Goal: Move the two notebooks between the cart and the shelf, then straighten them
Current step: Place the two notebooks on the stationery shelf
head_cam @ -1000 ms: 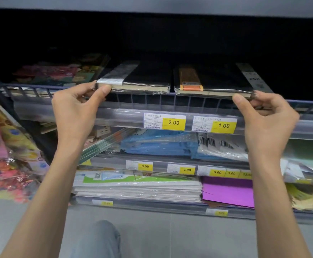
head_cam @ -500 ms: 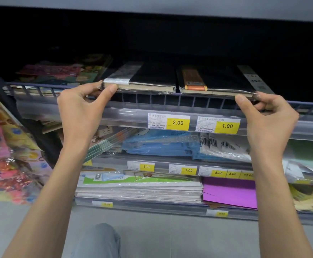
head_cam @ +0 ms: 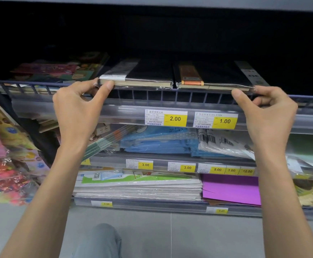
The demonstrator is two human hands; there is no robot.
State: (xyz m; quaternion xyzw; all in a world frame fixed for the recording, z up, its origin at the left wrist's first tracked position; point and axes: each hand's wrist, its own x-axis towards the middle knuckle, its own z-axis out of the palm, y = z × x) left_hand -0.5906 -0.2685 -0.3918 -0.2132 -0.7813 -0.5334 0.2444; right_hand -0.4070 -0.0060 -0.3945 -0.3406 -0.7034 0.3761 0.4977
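Left hand (head_cam: 79, 107) pinched, thumb tip against the near left corner of the left notebook (head_cam: 144, 75), fingers curled behind the wrap at that corner. Right hand (head_cam: 267, 110) likewise pinched on the near right corner of the right notebook (head_cam: 215, 75), thumb under the front edge, fingers folded over the rail (head_cam: 170, 91). Both notebooks flat on the top shelf (head_cam: 58, 112), side by side, inner edges just touching, front edges overhanging the rail slightly. Straightening stage, most likely.

To do it well: press inward evenly from both outer corners so the gap stays shut, then nudge both front edges to one line parallel with the rail. Keep thumbs low on the page edge, not on the loose wrap, which looks apt to slip and crinkle. Push gently; thin covers probably slide easily on wire.

Hard to make out: back halves of both notebooks lost in the dark recess, so rear alignment cannot be told. Fingertips of both hands hidden behind corners and rail, so grip depth uncertain. No cart in view. Strip (head_cam: 250, 73) beside the right notebook unclear whether divider or label. Small print on the price tags (head_cam: 165, 118) unreadable beyond 2.00 and 1.00.
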